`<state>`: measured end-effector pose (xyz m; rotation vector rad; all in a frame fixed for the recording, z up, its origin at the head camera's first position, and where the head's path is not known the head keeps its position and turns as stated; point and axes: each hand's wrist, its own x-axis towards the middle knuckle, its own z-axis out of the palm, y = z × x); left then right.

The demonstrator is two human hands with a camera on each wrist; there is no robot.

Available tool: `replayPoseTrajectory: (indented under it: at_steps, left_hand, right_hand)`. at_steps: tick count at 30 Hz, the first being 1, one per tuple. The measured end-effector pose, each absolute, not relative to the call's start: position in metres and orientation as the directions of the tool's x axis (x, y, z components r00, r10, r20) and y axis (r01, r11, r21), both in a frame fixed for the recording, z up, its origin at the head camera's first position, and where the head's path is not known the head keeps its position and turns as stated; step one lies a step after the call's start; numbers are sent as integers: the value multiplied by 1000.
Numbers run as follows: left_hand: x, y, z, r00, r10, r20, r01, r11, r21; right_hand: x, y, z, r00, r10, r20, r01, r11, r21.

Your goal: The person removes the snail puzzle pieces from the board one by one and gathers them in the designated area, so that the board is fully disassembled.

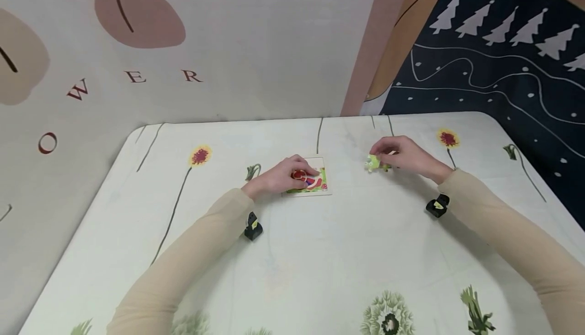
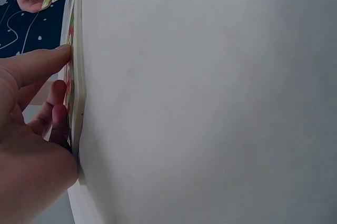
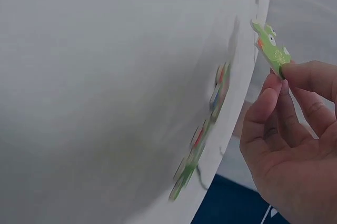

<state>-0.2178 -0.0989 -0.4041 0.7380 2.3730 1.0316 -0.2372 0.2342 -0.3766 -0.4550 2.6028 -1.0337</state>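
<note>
My left hand (image 1: pixel 285 175) rests on a small flat puzzle board (image 1: pixel 316 162) with a red, green and blue picture on it. In the left wrist view the board (image 2: pixel 80 87) appears edge-on, with fingertips touching its picture side. To the right, my right hand (image 1: pixel 407 157) pinches a light green puzzle piece (image 3: pixel 275 52) between thumb and fingers. The piece carries a printed eye and is raised above the table. Below that hand lie several loose puzzle pieces (image 3: pixel 197 137), green with red and blue parts, mostly hidden by the hand in the head view.
The table is covered by a white cloth (image 1: pixel 320 254) printed with flowers and stems. A pale curtain with letters (image 1: pixel 256 45) hangs behind it, and a dark cloth with white trees (image 1: pixel 502 81) hangs at the right. Both wrists wear a small black camera (image 1: pixel 253 227).
</note>
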Motion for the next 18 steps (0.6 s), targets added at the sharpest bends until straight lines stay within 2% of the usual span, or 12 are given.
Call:
replayPoseTrajectory:
  at_steps: [18]
  left_hand:
    - [-218,-99,-404,-760,618,-201,276,587,761]
  right_hand:
    - [-233,275,-379,-937,-322,-135,-155,729,-667]
